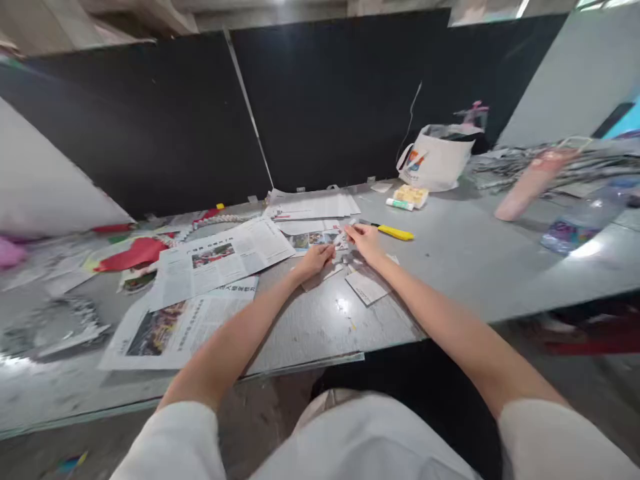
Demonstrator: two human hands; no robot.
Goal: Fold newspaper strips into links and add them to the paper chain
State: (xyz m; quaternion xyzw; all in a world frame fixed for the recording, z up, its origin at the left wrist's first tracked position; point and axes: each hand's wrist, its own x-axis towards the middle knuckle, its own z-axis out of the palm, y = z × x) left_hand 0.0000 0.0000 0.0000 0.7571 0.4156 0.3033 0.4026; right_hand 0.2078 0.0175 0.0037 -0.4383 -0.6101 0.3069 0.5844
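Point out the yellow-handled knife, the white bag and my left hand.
Yellow-handled knife (393, 231), head view: on its yellow handle.
White bag (439, 165), head view: on its front side.
Left hand (315, 259), head view: on the back of the hand.

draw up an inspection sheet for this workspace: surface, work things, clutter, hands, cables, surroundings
Surface: grey, glossy tabletop, light glinting on it.
Job's things: small pale paper scraps by the hands; white rectangular printed card beside the right forearm; overlapping printed newspaper sheets further left.
Clutter: yellow-handled tool; white-and-green tube; white printed plastic bag; clear plastic bottle.
Grippers: bare left hand and right hand, fingertips near each other; anything pinched is too small to tell.
Cables: thin pale cord-like line, cannot tell whether a cable.
Surroundings: large black panel behind the tabletop; other people, nothing seen.
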